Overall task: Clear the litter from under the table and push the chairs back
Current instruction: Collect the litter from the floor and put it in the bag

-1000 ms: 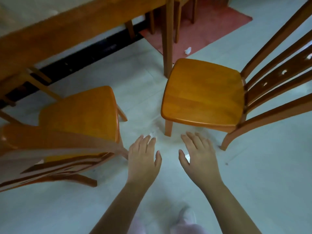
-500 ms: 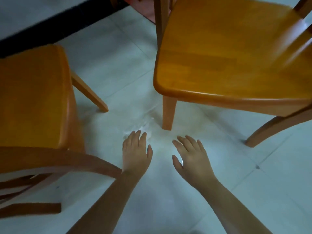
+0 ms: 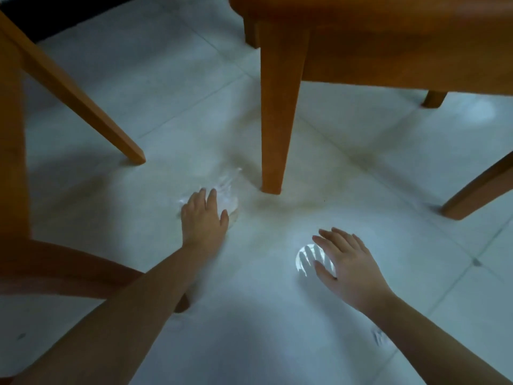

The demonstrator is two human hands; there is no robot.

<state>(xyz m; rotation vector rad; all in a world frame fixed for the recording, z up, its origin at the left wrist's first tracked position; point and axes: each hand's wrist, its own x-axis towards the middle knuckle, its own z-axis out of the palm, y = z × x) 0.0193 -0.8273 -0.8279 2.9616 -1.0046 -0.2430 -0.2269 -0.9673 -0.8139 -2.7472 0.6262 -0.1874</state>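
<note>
A crumpled piece of clear plastic litter lies on the pale floor tiles, just left of the front leg of the right wooden chair. My left hand lies on the near edge of the plastic with its fingers stretched forward. My right hand hovers low over the floor to the right, fingers spread, holding nothing. The left wooden chair stands at my left, one slanted leg reaching towards the plastic.
A bright round light reflection shows on the tiles beside my right hand. A small whitish fleck lies near my right forearm. The left chair's curved rail crosses under my left forearm. More chair legs stand at the right.
My head has dropped lower and closer to the floor. My left hand moved forward onto the clear plastic. My right hand drifted to the right, away from the chair leg.
</note>
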